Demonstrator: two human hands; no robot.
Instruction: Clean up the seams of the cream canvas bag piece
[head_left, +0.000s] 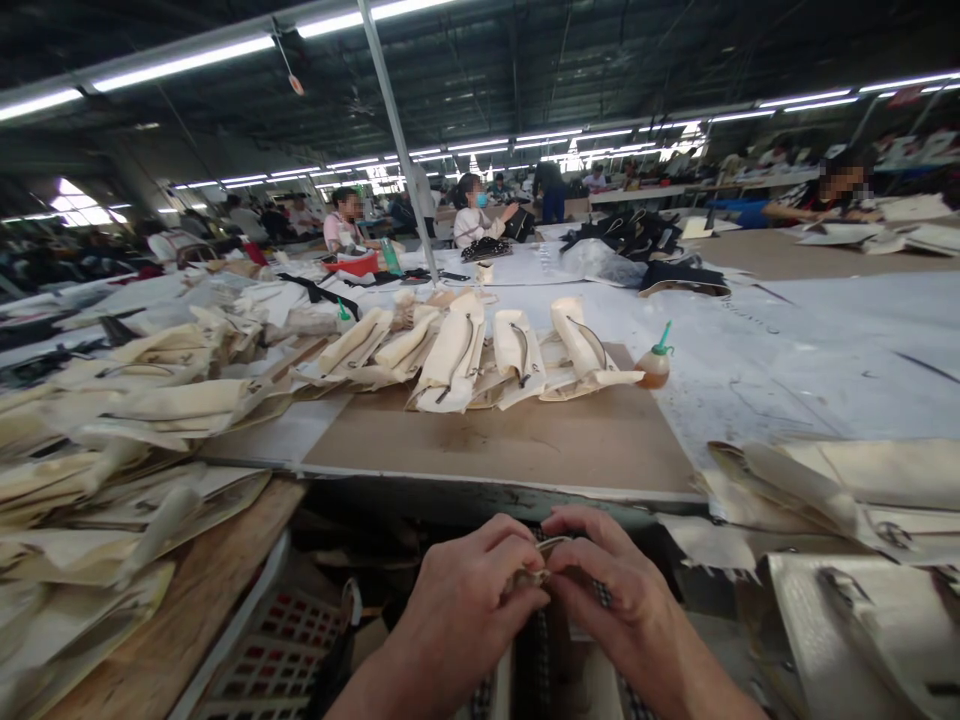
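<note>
L hand (469, 600) & R hand (611, 590) meet near centre, below the table (525, 440) edge, fingertips of both pinched on a small pale piece (541, 562) btwn them; checked fabric (536, 650) shows under the hands. Cream bag parts (457, 355) lie in a row far centre w/ a glue bottle (655, 365) just right of them. More cream pieces (90, 470) stacked left, plastic crate (281, 655) near left.

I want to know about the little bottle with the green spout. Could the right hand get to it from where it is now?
Probably yes, with a stretch. The small amber bottle with the green spout stands far across the brown cardboard sheet, and nothing blocks that path. But the right hand is busy, pinching a small cream piece with the left hand.
</note>
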